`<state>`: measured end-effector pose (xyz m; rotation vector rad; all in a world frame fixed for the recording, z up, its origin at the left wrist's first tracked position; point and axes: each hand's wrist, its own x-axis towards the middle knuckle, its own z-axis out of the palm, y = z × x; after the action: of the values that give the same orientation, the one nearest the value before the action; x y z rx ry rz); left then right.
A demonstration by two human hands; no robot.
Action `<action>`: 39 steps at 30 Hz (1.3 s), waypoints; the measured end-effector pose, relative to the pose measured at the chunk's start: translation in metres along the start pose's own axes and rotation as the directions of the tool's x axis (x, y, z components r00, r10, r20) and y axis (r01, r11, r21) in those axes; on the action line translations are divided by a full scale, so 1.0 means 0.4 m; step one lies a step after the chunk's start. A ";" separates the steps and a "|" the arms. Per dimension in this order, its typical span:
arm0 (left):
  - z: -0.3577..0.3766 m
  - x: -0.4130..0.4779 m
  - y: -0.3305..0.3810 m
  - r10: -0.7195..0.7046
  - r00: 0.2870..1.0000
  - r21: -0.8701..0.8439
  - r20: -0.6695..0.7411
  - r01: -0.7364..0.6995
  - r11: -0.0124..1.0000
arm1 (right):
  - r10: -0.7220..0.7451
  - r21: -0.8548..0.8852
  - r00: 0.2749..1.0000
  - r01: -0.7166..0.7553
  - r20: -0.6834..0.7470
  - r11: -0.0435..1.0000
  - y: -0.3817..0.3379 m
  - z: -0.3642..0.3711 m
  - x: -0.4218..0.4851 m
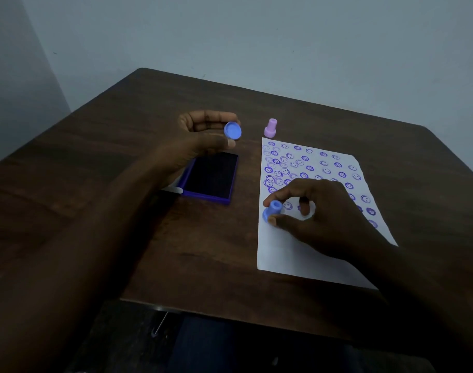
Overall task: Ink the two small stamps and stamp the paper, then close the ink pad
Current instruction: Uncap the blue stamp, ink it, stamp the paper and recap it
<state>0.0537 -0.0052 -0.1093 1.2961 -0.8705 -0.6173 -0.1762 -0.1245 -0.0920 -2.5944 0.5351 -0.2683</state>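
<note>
At frame centre, the left hand (pixel 203 135) pinched a blue cap (pixel 232 130) above the open ink pad (pixel 212 176); the right hand (pixel 318 211) gripped a blue stamp (pixel 272 211) on the paper (pixel 291 251).

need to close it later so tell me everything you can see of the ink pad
The ink pad is a flat rectangular case of purple plastic, lying open on the brown table just left of the paper. Its dark, almost black inking surface faces up, framed by a thin purple rim. The left hand hovers above its far end and hides the left edge, where a pale strip, possibly the lid, pokes out. Nothing visibly touches the pad surface.
</note>
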 end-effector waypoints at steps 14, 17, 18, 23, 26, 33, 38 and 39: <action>0.006 0.000 -0.002 0.041 0.999 -0.028 0.029 -0.040 0.999 | -0.024 0.002 0.999 0.024 0.023 1.000 0.001 -0.017 0.004; 0.003 -0.005 -0.009 0.039 0.998 -0.064 0.054 -0.036 0.997 | -0.057 0.034 0.998 0.057 -0.002 0.998 0.006 -0.022 0.006; 0.002 -0.007 -0.011 0.040 0.997 -0.079 0.065 -0.035 0.996 | -0.049 0.080 0.997 0.054 -0.057 0.995 0.009 -0.021 0.007; 0.010 -0.010 -0.011 0.001 0.992 -0.088 0.130 0.011 0.996 | 0.138 0.499 0.963 -0.006 -0.230 0.867 0.024 -0.042 0.027; 0.018 -0.012 -0.011 -0.024 0.984 -0.074 0.176 0.038 0.997 | 0.166 0.595 0.973 -0.039 -0.161 0.803 0.014 -0.050 0.050; 0.021 -0.016 -0.004 -0.031 0.982 -0.080 0.186 0.046 0.996 | 0.122 0.569 0.961 0.042 -0.247 0.821 -0.030 -0.047 0.084; 0.020 -0.022 0.003 -0.010 0.982 -0.078 0.189 0.025 0.997 | 0.070 0.491 0.955 0.085 -0.289 0.867 -0.047 -0.034 0.095; 0.021 -0.023 0.004 -0.010 0.983 -0.080 0.182 0.025 0.997 | 0.062 0.492 0.956 0.091 -0.286 0.866 -0.048 -0.033 0.097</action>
<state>0.0414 -0.0023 -0.1092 1.1875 -0.9734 -0.7860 -0.1386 -0.1304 -0.0676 -2.0580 0.4684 -0.7093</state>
